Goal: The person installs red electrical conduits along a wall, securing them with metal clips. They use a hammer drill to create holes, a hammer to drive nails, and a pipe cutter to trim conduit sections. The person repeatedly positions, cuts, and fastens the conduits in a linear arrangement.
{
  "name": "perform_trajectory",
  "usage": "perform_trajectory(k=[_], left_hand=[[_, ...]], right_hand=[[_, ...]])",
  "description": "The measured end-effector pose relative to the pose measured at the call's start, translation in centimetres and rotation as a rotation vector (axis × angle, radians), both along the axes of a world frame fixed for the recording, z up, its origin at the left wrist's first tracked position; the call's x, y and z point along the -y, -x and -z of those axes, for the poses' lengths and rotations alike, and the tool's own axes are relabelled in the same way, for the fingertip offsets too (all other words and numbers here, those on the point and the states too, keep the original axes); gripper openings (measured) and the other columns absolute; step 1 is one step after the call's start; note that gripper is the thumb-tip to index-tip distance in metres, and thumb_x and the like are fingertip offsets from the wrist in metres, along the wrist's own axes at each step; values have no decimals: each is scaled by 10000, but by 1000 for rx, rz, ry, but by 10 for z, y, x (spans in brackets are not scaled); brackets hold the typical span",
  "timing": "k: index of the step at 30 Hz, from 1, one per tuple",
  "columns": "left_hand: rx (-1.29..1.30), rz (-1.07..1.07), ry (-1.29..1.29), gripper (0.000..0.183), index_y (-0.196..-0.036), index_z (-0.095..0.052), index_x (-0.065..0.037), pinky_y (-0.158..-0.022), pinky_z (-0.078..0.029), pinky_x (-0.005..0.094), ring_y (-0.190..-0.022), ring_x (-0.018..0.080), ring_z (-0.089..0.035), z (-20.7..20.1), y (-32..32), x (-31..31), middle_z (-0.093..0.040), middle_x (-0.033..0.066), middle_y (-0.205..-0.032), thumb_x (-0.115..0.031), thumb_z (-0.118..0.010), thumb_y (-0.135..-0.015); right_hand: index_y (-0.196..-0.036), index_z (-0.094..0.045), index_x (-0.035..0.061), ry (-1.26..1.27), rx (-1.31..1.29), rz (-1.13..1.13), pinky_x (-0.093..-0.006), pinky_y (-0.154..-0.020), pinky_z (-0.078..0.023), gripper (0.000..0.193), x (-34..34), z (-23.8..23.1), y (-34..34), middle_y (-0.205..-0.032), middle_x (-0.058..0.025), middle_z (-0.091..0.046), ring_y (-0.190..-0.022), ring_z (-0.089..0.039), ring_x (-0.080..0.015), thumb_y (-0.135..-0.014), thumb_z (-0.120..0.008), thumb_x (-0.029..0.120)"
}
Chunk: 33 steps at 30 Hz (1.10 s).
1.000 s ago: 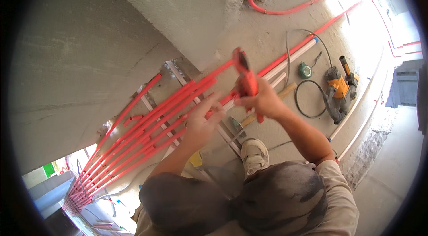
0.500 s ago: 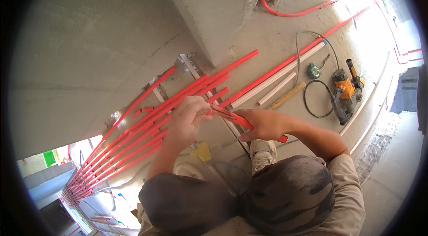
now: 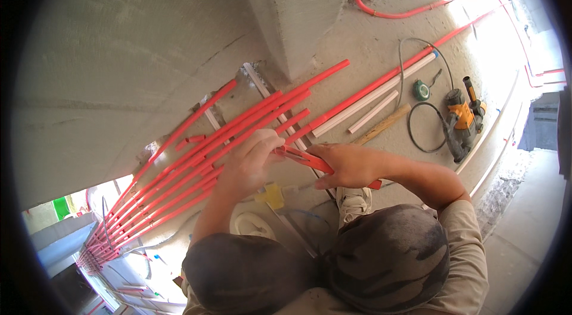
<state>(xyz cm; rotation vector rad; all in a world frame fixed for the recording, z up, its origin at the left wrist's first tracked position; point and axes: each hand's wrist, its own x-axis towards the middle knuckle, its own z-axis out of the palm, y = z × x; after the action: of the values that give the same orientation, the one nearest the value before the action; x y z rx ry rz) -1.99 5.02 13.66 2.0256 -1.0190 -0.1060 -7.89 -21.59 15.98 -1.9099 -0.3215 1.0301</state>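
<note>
My right hand (image 3: 351, 165) is wrapped round the handles of a red pipe cutter (image 3: 310, 160), whose head points left toward my other hand. The end of one handle sticks out below the right palm. My left hand (image 3: 253, 159) is closed, thumb and fingers pinching a short piece of red pipe (image 3: 279, 150) at the cutter's head. Most of that piece is hidden by the fingers, and I cannot tell whether the blade touches it. Under and beyond the left hand, several long red pipes (image 3: 238, 117) run side by side along the floor.
A yellow-orange power drill (image 3: 460, 121) with a looped black cable lies at right, near a green tape measure (image 3: 421, 90). White trunking strips (image 3: 374, 111) and a wooden stick (image 3: 387, 123) lie on the floor. A concrete wall (image 3: 149, 65) rises at left. A yellow object (image 3: 273, 196) sits by my shoe (image 3: 354, 203).
The view has shifted slightly, so the floor things sit a little differently. Both hands stay close together on the cutter and the pipe piece, with only slight movement.
</note>
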Motion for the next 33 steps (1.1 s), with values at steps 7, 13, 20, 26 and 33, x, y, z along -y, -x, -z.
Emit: perform_trajectory(k=[7, 13, 20, 26, 33], left_hand=[[29, 43, -67, 384, -1129, -687, 22, -825, -579, 387, -978, 290, -702, 10, 3, -7, -690, 141, -1076, 133, -774, -772], [-914, -710, 720, 197, -1205, -666, -26, -656, -500, 329, -692, 161, -603, 37, 10, -34, -708, 125, -1102, 18, -629, -1016], [-1250, -549, 902, 92, -1151, -635, -57, -625, -448, 306, -629, 129, -554, 60, 27, -40, -709, 127, -1073, -74, -598, -1068], [-1387, -421, 764, 53, -1075, -596, -68, -581, -414, 263, -613, 88, -530, 56, 39, -24, -607, 18, -801, -115, -619, -1067], [-1457, -492, 748, 123, -1012, -597, -66, -463, -331, 260, -503, 89, -459, 25, 47, -31, -562, 18, -724, -163, -647, -1068]], right_hand=[[-1126, -523, -15, 67, -55, 140, -488, -835, -501, 507, -23, 19, 18, -984, -237, -669, -943, -663, -425, -917, -797, 358], [-1156, -537, -6, 340, 354, 221, -510, -824, -518, 525, 20, 67, 23, -963, -242, -668, -928, -677, -425, -866, -843, 306], [-1381, -521, 9, 849, 696, 309, -533, -1113, -404, 709, 52, 92, 13, -1367, -201, -588, -1327, -513, -409, -839, -864, 311], [-1309, -632, -10, -25, 641, 397, -465, -915, -553, 449, -36, 68, 5, -1177, -214, -685, -1061, -672, -384, -913, -788, 134], [-1182, -661, 5, -216, 1037, 206, -442, -685, -570, 320, -94, 39, -21, -979, -150, -714, -800, -699, -347, -867, -719, -5]])
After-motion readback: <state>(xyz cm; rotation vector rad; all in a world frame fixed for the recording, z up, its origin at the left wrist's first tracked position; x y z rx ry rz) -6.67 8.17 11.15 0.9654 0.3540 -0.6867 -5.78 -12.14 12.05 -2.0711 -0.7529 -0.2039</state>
